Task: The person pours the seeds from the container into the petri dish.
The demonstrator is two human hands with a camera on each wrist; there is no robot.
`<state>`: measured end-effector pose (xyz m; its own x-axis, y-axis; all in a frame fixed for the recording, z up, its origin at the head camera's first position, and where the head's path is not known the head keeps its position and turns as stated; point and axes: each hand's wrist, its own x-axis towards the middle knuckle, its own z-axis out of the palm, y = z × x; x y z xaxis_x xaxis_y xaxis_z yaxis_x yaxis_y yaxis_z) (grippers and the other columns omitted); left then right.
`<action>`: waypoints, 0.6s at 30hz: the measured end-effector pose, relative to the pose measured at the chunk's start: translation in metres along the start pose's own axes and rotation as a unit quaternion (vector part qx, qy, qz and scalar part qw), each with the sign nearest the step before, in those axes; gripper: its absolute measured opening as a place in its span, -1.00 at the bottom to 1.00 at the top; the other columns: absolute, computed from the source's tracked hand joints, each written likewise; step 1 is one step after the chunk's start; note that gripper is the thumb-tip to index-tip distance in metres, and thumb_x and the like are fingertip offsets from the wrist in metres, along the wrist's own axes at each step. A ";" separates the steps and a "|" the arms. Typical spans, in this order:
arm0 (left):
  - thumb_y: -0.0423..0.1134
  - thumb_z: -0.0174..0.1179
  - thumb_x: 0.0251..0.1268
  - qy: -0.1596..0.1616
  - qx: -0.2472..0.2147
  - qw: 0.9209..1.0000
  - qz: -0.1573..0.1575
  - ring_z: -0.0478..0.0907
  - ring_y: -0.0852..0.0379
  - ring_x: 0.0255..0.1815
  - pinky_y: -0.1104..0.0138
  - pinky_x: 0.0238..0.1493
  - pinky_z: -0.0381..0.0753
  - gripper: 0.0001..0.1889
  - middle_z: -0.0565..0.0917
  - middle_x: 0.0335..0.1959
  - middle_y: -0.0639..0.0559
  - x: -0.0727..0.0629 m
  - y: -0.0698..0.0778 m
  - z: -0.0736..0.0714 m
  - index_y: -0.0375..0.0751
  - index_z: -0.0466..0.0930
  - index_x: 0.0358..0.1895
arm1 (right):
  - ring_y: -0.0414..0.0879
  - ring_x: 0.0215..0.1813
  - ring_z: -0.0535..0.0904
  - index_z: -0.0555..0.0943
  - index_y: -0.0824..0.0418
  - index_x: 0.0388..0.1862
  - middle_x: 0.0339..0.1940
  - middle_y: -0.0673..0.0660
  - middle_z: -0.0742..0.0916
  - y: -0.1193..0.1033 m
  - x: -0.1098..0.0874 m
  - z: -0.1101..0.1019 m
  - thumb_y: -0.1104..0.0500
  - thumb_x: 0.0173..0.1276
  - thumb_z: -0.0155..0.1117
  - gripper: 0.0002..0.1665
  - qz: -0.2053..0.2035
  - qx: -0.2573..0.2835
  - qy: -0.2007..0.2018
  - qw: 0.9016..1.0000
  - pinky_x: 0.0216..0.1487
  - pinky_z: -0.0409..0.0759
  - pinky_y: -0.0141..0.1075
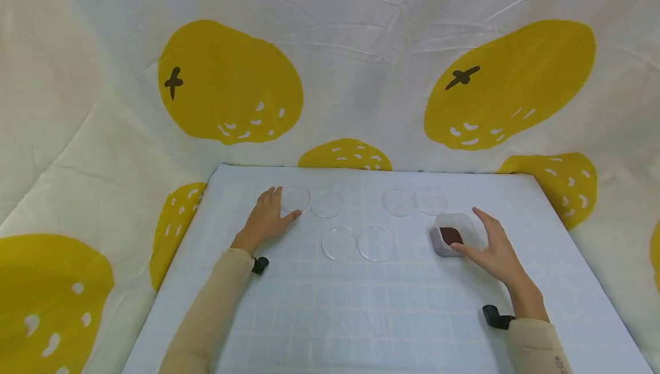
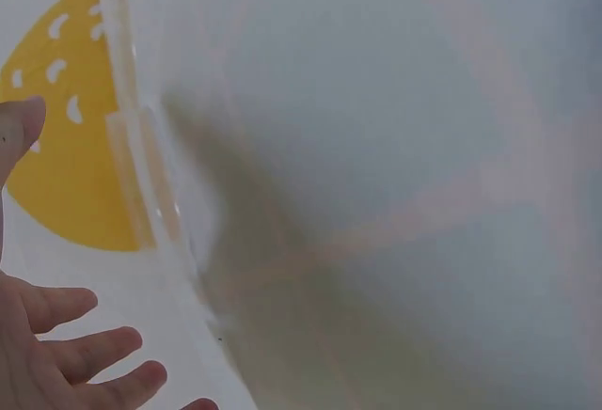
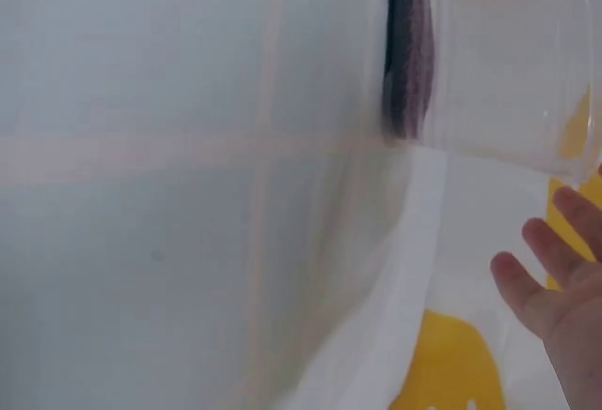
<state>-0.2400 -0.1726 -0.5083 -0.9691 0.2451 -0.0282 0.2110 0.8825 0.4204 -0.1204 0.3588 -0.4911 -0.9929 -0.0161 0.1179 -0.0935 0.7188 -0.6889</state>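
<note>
In the head view my left hand (image 1: 267, 218) is spread at the left edge of a clear round dish (image 1: 296, 199); whether it touches the dish cannot be told. A second clear dish (image 1: 326, 205) lies directly to its right. My right hand (image 1: 496, 251) is held wide beside a clear plastic tub (image 1: 466, 226), its thumb in front of the tub. Dark brown matter (image 1: 451, 236) lies low in the tub. The right wrist view shows the fingers (image 3: 515, 286) straight and apart below the tub (image 3: 508, 62). In the left wrist view the left fingers (image 2: 103, 354) are loosely extended.
Another pair of clear dishes, a left one (image 1: 398, 203) and a right one (image 1: 431, 201), lies at the back right. Two more, a left (image 1: 339, 243) and a right (image 1: 376, 243), lie mid-table. A pale checked cloth covers the table (image 1: 350, 317); a fruit-patterned curtain (image 1: 361, 93) hangs behind.
</note>
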 end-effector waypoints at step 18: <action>0.49 0.12 0.19 -0.052 0.003 0.998 -0.042 -0.12 -0.46 0.51 -0.42 0.36 -0.15 0.12 0.00 0.53 -0.45 0.025 -0.017 0.002 -0.26 -0.01 0.58 | 0.46 0.50 0.01 -0.22 0.02 0.67 0.60 0.36 0.11 0.022 0.014 0.005 -0.09 0.13 0.60 0.43 0.060 0.057 -0.116 0.990 0.24 0.06 0.52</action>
<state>-0.2676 -0.1804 -0.5183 -0.9650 0.2096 -0.1579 0.1295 0.9038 0.4079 -0.1367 0.3707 -0.5079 -0.9863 -0.1047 -0.1274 0.0307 0.6426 -0.7656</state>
